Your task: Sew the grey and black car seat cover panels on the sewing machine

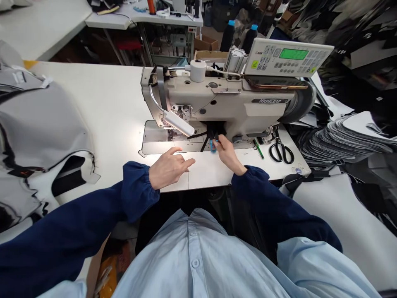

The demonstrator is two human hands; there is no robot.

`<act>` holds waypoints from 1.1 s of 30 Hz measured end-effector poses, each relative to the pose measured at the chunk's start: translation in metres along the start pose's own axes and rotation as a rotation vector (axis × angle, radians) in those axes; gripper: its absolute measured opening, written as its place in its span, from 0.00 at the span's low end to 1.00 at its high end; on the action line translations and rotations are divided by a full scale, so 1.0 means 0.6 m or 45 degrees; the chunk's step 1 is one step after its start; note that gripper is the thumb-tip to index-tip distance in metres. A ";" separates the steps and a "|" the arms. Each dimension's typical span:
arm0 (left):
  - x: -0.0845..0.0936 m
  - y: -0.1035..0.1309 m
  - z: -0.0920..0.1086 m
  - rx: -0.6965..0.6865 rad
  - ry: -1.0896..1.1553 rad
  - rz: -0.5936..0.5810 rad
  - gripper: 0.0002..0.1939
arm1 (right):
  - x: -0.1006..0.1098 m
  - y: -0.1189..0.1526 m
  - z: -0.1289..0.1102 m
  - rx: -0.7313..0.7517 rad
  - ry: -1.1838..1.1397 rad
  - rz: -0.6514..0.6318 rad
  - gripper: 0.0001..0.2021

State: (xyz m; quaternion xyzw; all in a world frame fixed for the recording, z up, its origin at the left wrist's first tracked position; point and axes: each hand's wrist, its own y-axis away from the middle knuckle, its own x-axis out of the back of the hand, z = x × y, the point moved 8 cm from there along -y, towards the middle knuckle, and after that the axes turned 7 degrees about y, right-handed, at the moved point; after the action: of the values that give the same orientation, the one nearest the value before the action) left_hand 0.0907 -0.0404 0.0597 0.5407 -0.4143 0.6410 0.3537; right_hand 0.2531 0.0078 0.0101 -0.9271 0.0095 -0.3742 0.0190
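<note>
My right hand is closed on a small blue tool, which looks like thread snips, at the front of the sewing machine bed. Just behind it, a dark bundle lies under the machine arm, and a narrow black strip runs from there toward the front edge. My left hand is over the white table, palm down, its fingers apart and nothing in them. The sewing machine stands beyond both hands, its white lamp lighting the needle area.
Black-handled scissors and a green pen lie at the table's right. Grey-white sewn pieces cover the left side. Stacked cut pieces stand at the right, and a control panel sits atop the machine.
</note>
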 end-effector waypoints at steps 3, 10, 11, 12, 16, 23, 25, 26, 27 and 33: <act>0.014 0.000 0.005 -0.043 0.030 0.059 0.12 | -0.066 0.064 -0.017 -0.287 -0.784 -0.266 0.16; 0.029 0.011 0.019 -0.056 0.006 0.079 0.15 | -0.127 0.197 -0.061 -0.332 -1.088 -0.943 0.27; 0.026 0.014 0.021 -0.055 0.006 0.076 0.15 | -0.106 0.202 -0.041 -0.299 -0.941 -0.904 0.25; 0.023 0.016 0.023 -0.059 0.009 0.081 0.14 | -0.078 0.205 -0.016 -0.258 -0.739 -0.841 0.22; 0.012 0.022 0.038 -0.095 0.061 0.158 0.14 | 0.049 0.214 0.048 -0.008 0.442 -0.555 0.13; 0.005 0.013 0.063 -0.141 0.116 0.199 0.16 | 0.065 0.211 -0.035 0.104 1.042 -0.504 0.22; 0.012 0.012 0.070 -0.149 0.092 0.231 0.15 | 0.029 0.198 -0.061 0.141 1.020 -0.560 0.20; 0.016 0.011 0.073 -0.147 0.079 0.245 0.15 | 0.012 0.191 -0.069 0.152 1.011 -0.575 0.20; 0.018 0.011 0.075 -0.145 0.067 0.249 0.15 | -0.003 0.183 -0.076 0.164 0.999 -0.584 0.20; 0.010 0.013 0.069 -0.095 0.061 0.152 0.15 | -0.055 0.158 -0.095 0.258 0.881 -0.622 0.18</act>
State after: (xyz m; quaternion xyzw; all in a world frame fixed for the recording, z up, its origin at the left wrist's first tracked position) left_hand 0.0996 -0.0815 0.0673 0.4860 -0.4611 0.6577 0.3445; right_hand 0.1894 -0.0873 0.0243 -0.7155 -0.2410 -0.6556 0.0165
